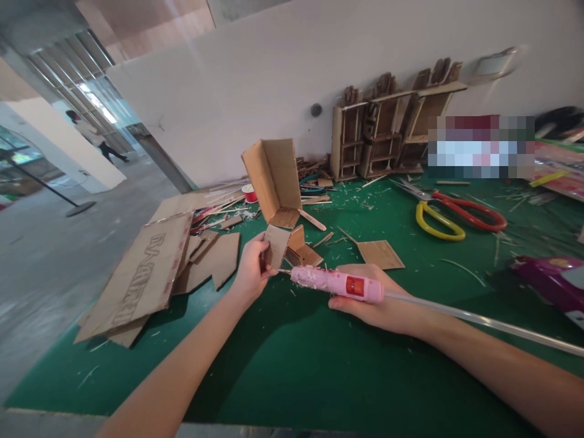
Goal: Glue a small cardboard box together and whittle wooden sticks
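Left hand [250, 267]: fingers clamped on the cardboard piece [276, 243], mid-table [283, 365]. Right hand [378, 304]: fingers wrapped round the pink glue gun [337, 283], nozzle at the piece's lower edge. Open cardboard box [274, 179] just behind. Scissors [449, 213] toward the far right edge.

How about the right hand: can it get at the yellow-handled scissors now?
Probably not yet: the right hand is full, shut on the pink glue gun. The mat between it and the yellow-handled scissors looks free of obstacles.
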A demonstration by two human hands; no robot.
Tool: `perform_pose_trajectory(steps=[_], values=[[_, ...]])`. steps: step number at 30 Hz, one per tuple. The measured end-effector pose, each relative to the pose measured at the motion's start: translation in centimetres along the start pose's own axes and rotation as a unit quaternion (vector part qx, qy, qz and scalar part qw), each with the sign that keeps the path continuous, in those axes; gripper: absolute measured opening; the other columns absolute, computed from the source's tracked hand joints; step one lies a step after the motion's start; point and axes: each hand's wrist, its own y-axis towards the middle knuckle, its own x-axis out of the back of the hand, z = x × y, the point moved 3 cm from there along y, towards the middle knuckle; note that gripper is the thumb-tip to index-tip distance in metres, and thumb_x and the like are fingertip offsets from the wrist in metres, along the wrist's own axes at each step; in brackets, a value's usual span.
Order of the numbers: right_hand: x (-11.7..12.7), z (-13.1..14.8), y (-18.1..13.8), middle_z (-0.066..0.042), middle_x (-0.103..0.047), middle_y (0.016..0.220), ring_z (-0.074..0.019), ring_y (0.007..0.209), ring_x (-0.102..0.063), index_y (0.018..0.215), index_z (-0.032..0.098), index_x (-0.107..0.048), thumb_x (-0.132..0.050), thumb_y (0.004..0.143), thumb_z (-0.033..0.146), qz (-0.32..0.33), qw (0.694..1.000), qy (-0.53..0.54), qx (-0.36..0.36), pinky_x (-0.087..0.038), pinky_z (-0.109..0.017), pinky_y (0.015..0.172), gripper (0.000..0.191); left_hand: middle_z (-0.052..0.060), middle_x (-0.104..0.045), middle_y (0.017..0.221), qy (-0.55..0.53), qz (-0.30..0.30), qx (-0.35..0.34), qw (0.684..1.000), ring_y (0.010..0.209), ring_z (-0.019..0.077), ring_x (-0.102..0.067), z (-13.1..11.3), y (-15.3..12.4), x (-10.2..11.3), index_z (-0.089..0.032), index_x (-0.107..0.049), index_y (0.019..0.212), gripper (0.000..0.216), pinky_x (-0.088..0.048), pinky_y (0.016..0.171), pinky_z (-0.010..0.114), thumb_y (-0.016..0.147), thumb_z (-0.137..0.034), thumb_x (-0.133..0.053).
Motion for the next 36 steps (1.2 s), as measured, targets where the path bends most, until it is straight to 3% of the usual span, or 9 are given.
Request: perform_pose_trajectory(steps=[10, 20, 31, 36], values=[[0.1, 0.2, 0.0, 0.003, -0.051, 0.065, -0.009, 0.056, -0.049, 0.068, 0.02, -0.047, -0.059, 0.084, 0.042, -0.01, 1.0, -0.004, 0.009, -0.037, -0.022, 0.053, 0.03, -0.009, -0.037, 0.046, -0.003, 0.007, -0.003, 1.0, 0.03, 0.0028, -0.026, 0.0, 0.0, 0.0, -0.018, -0.046, 0.074, 0.014, -0.013, 0.031, 0.014, 0.065, -0.028, -0.051], [0.6, -0.9, -0.3, 0.001, -0.057, 0.061, -0.0129, 0.053, -0.052, 0.081, 0.02, -0.06, -0.053, 0.085, 0.045, -0.137, 0.988, 0.05, -0.053, -0.043, -0.026, 0.051, 0.026, -0.009, -0.039, 0.045, 0.017, 0.035, -0.011, 0.999, 0.03, 0.0029, -0.026, -0.2, -0.3, -0.2, -0.017, -0.047, 0.073, 0.013, -0.017, 0.033, 0.015, 0.067, -0.029, -0.05], [0.7, -0.9, -0.2, 0.002, -0.049, 0.053, -0.0162, 0.056, -0.055, 0.081, 0.022, -0.058, -0.052, 0.085, 0.047, -0.138, 0.986, 0.055, -0.076, -0.043, -0.028, 0.051, 0.026, -0.007, -0.039, 0.048, 0.033, 0.035, -0.019, 0.999, 0.034, 0.0051, -0.033, 0.0, -0.3, 0.0, -0.017, -0.05, 0.075, 0.014, -0.021, 0.034, 0.016, 0.067, -0.028, -0.049], [0.9, -0.3, -0.1, 0.004, -0.047, 0.05, -0.0144, 0.052, -0.052, 0.073, 0.023, -0.053, -0.053, 0.084, 0.045, -0.128, 0.988, 0.037, -0.077, -0.042, -0.027, 0.049, 0.024, -0.008, -0.037, 0.045, 0.032, 0.035, -0.019, 0.999, 0.03, 0.0036, -0.026, -0.1, -0.3, -0.1, -0.017, -0.049, 0.073, 0.013, -0.017, 0.033, 0.016, 0.067, -0.028, -0.049]])
